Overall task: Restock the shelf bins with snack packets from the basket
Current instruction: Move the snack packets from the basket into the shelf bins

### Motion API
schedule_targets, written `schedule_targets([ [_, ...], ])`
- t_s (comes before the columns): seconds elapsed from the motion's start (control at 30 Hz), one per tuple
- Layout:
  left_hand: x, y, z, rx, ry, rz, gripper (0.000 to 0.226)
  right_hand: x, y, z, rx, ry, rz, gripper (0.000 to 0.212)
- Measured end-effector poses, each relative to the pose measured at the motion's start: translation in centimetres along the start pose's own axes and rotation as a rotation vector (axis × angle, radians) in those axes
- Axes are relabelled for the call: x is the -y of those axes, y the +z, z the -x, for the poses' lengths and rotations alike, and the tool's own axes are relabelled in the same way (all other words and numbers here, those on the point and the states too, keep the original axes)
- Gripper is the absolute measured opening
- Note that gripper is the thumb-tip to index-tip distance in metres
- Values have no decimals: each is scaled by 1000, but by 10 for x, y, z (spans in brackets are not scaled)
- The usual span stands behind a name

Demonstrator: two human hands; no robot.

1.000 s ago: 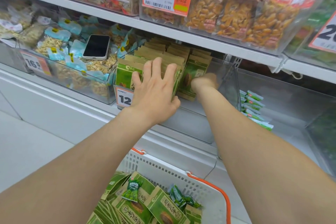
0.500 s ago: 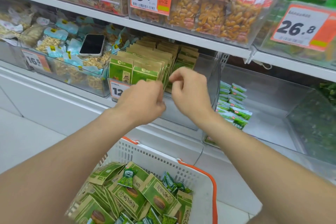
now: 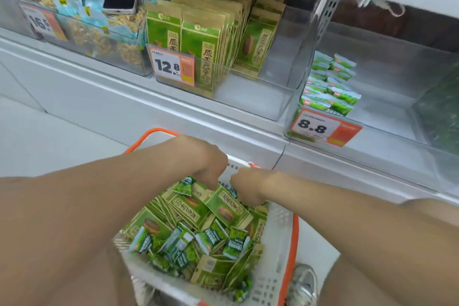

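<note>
Both hands, left hand [image 3: 203, 164] and right hand [image 3: 244, 187], dip curled into the basket [image 3: 275, 228] at 6 o'clock, grip unclear; best gather flat seed packets [image 3: 223, 206] squarely for the 12 o'clock bin [image 3: 260, 97].

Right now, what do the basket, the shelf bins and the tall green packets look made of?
Basket: white moulded plastic with slotted walls and orange handles. Shelf bins: clear rigid plastic, probably acrylic; contents show through. Tall green packets: matte, kraft-paper-looking tops; printed paper or film, hard to tell.
</note>
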State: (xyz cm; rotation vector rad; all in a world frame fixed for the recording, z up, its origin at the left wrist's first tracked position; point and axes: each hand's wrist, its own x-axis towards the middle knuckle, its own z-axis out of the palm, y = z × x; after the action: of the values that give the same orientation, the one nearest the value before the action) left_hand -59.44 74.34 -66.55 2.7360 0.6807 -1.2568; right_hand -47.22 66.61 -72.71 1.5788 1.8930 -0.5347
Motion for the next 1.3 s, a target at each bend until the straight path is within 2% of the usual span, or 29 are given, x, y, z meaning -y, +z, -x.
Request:
schedule_targets([
  [0.1,-4,4,-2,-38,14,21,35,9,35,-24,72,-26,-2,14],
  [0.2,-4,9,-5,-36,18,55,35,13,53,-43,125,-20,-133,52],
  [0.23,-3,10,-6,-34,15,61,33,14,56,-49,138,-24,-167,57],
  [0.33,5,14,-8,-52,1,76,22,16,61,-63,202,-17,-187,56],
  [0.4,11,15,-7,-70,-4,70,26,18,62,-69,217,1,-214,51],
  [0.5,17,12,-9,-72,-3,58,30,18,66,-78,42,13,-330,45],
  [0.57,18,9,-8,-70,-8,60,25,20,67,-81,-80,26,-462,50],
  [0.63,20,7,-5,-67,-23,54,31,23,67,-81,-105,48,-510,55],
  [0.67,21,6,-4,-72,-29,49,34,25,67,-80,-100,54,-497,48],
  [0.73,25,6,-5,-76,-40,60,38,29,64,-76,-104,59,-429,18],
  [0.83,30,0,-1,-81,-47,99,39,25,50,-71,-215,81,-520,28],
  [1.0,35,-21,26,-239,-153,173,51,17,-18,-37,-530,93,-846,7],
  [1.1,43,-29,45,-388,-292,230,61,14,-52,-7,-716,85,-1103,16],
  [1.13,48,-31,50,-429,-320,279,65,13,-59,4,-772,83,-1174,16],
  [1.2,55,-34,64,-495,-337,543,76,11,-68,22,-878,90,-1289,19],
  [1.27,59,-37,77,-528,-228,924,74,9,-74,38,-950,60,-1417,20],
  [1.3,59,-38,82,-504,-123,1097,63,7,-77,45,-985,31,-1493,19],
])
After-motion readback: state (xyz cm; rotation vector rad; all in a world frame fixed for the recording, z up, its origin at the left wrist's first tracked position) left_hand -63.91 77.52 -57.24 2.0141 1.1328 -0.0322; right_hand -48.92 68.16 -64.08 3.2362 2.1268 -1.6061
